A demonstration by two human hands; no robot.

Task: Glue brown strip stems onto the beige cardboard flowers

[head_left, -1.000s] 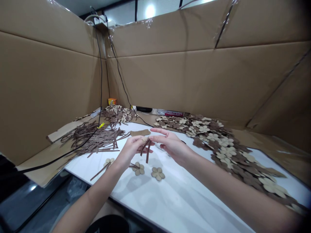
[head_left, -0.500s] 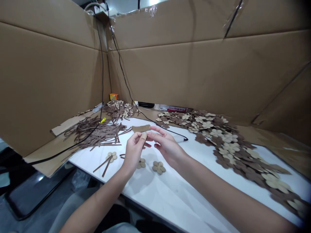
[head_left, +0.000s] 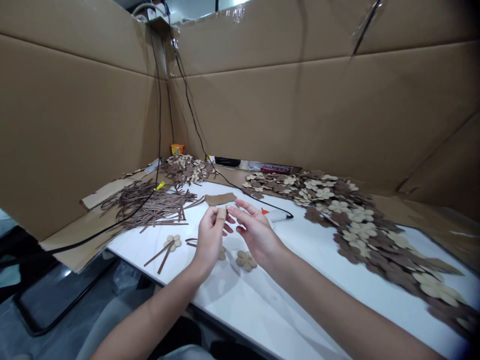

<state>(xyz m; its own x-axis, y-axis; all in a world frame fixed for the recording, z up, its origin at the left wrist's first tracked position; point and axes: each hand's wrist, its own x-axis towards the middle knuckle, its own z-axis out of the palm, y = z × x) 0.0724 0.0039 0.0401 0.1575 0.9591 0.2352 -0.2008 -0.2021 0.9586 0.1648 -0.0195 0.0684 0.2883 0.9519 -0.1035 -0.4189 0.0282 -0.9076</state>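
Observation:
My left hand (head_left: 210,236) and my right hand (head_left: 255,231) meet fingertip to fingertip above the white tabletop. Both pinch at something small; the fingers hide most of it and I cannot make out its kind. A beige cloth flower (head_left: 246,260) lies just below my right hand. Another flower (head_left: 222,253) is partly covered by my left wrist. To the left rests a flower with two brown strips (head_left: 173,243) attached or lying against it. Behind my fingers is a brown flat piece (head_left: 220,199). A white corded tool (head_left: 276,216) with an orange part lies beyond my right hand.
Brown strips (head_left: 150,205) are heaped at the left, with a pile of small flowers (head_left: 187,169) behind them. Larger brown and beige flowers (head_left: 354,225) spread along the right. A black cord (head_left: 195,115) hangs down across the table. Cardboard walls (head_left: 262,110) enclose the back and left.
The view has shifted slightly. The orange part of the corded tool now shows beside my right hand, and my left wrist covers more of the flower under it. Both hands keep pinching together.

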